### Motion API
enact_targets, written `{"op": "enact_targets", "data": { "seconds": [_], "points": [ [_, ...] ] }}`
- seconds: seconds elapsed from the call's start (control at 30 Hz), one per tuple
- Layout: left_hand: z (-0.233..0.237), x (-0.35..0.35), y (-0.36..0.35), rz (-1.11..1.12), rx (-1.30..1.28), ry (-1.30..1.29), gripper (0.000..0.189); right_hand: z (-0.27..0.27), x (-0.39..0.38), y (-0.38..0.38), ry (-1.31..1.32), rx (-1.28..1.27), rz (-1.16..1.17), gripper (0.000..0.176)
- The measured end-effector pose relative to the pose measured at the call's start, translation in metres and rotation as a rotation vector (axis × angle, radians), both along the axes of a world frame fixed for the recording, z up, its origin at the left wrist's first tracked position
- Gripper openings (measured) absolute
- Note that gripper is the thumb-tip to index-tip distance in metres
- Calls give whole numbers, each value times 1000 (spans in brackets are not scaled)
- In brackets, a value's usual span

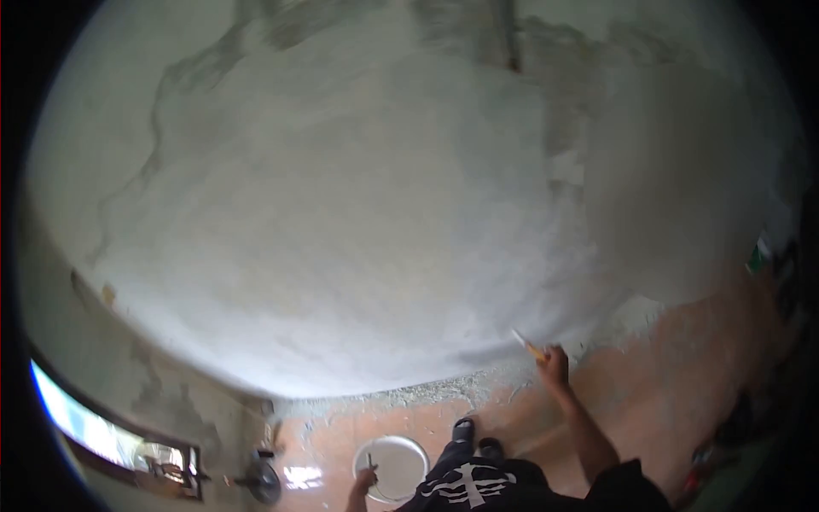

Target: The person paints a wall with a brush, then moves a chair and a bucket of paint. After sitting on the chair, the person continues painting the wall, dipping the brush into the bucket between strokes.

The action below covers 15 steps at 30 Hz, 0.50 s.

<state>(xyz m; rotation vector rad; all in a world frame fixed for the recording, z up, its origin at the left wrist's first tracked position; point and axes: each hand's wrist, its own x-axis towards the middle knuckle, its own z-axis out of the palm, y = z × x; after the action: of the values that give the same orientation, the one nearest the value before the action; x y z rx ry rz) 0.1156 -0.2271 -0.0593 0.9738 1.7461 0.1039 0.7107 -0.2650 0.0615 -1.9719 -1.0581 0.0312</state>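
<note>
My right hand (554, 367) is closed round the handle of a tool (535, 351) with a yellowish-brown grip. Its pale blade points up and left, close to the lower part of the patchy grey-white wall (341, 205). Lower left, my left hand (366, 480) is wrapped round a thin dark object (370, 462) at the left side of a round white bucket (417, 447). Too little of that object shows to name it. Pale material (399, 471) lies inside the bucket.
Orange tiled floor (546, 435) runs along the wall base, with crumbly debris (439, 390) at the edge. A fan-like dark round object (264, 482) stands left of the bucket. A window (102, 435) is at lower left. A blurred patch covers the right side.
</note>
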Motion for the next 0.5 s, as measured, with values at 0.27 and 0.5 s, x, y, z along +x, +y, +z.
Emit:
{"op": "enact_targets", "data": {
  "seconds": [0.27,0.5],
  "points": [
    [27,61,17,243,260,-101,32,-47,-106,-13,770,-138,121,22],
    [66,99,27,335,424,-128,38,-15,-162,35,751,-185,572,21]
  ]
}}
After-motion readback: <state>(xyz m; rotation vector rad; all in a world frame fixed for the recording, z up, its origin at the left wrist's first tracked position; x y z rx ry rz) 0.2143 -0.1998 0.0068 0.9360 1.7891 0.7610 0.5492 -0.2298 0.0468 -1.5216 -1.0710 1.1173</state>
